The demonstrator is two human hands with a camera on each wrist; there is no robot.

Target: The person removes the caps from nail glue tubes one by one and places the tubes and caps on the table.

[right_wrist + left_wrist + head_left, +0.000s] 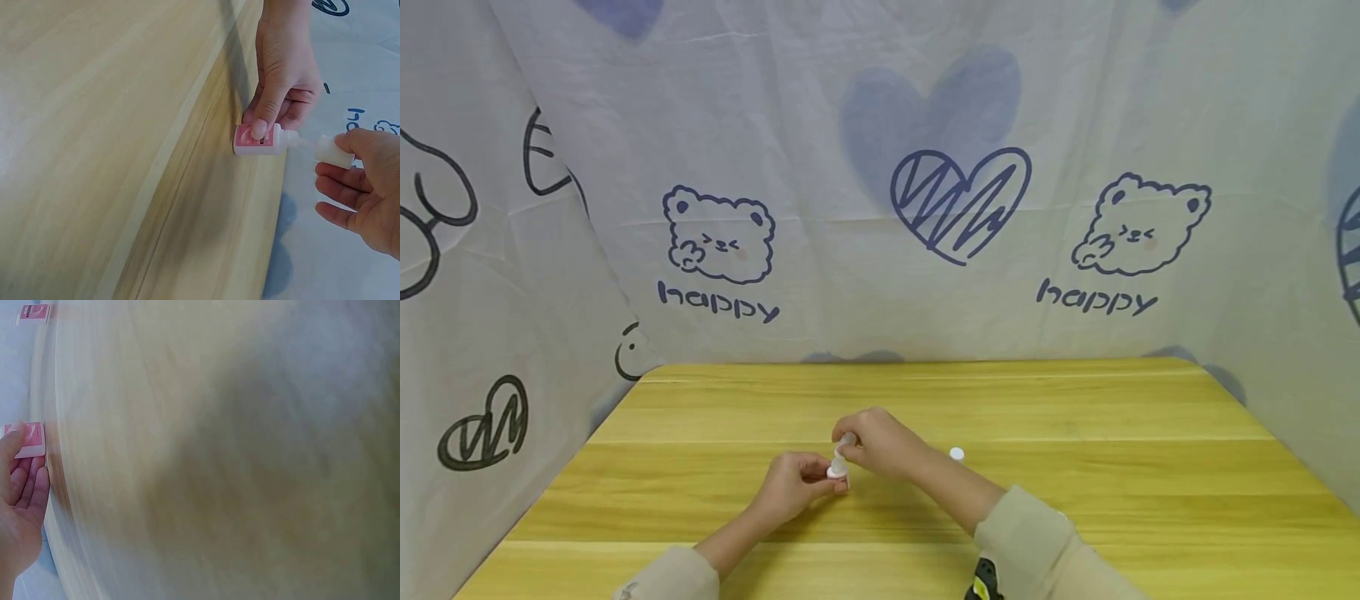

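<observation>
My left hand (790,487) grips a small white bottle (270,149) with a pink label, thumb across the label and fingers behind. The bottle stands upright on the wooden table, its thin translucent nozzle (304,143) pointing up. Just over the nozzle's tip, my right hand (880,442) pinches a white cap (331,152) between thumb and index finger, while the other fingers are spread. In the left wrist view the pink label (32,434) shows beside the left thumb.
A second pink-labelled bottle (34,312) stands to the right; in the head view its white cap (957,454) shows behind the right forearm. Printed cloth (850,317) hangs behind the table (1075,408) and on both sides. A black and yellow object (983,581) is near the right sleeve.
</observation>
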